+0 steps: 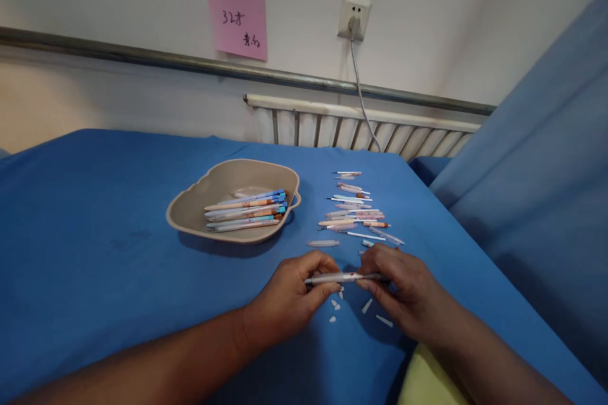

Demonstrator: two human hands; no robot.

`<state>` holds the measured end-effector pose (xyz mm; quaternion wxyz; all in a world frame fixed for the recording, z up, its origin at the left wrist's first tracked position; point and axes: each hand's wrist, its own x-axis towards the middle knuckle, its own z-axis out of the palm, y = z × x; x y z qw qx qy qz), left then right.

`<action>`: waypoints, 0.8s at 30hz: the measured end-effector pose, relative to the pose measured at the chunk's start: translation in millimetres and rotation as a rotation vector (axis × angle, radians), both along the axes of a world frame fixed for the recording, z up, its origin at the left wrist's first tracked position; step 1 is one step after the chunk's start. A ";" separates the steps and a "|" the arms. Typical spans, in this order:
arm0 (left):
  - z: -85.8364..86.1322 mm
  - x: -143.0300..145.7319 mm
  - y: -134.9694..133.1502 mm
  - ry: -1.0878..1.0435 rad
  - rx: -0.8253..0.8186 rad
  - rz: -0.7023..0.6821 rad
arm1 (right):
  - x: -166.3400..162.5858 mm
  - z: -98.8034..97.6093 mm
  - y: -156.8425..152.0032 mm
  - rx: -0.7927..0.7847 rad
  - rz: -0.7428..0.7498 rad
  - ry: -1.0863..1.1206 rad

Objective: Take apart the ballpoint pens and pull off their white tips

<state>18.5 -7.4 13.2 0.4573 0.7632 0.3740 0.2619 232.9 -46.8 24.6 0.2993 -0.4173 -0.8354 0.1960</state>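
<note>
A pale pen lies level between my hands, above the blue cloth. My left hand pinches its left end with thumb and fingers. Round the darker right end, my right hand is closed, and its fingers partly cover that end. Several small white plastic pieces lie on the cloth below the pen. Just beyond my hands rests a single greyish pen barrel. Farther back, loose pen parts, barrels and thin refills among them, are spread in a rough column.
A beige basin holding several pens stands left of the loose parts. Blue cloth covers the surface. Behind it are a white railing and a plugged-in socket. A blue curtain hangs at right.
</note>
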 end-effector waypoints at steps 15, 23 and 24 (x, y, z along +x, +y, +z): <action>-1.4 -4.1 -1.5 0.077 0.180 -0.039 | -0.4 2.4 1.5 -0.040 0.041 0.001; -1.6 -5.3 -1.9 0.074 0.206 -0.051 | -2.7 -0.3 2.8 -0.026 0.030 -0.023; -1.1 -5.2 -1.8 0.075 0.203 -0.048 | -3.0 -0.7 2.8 -0.020 0.021 -0.026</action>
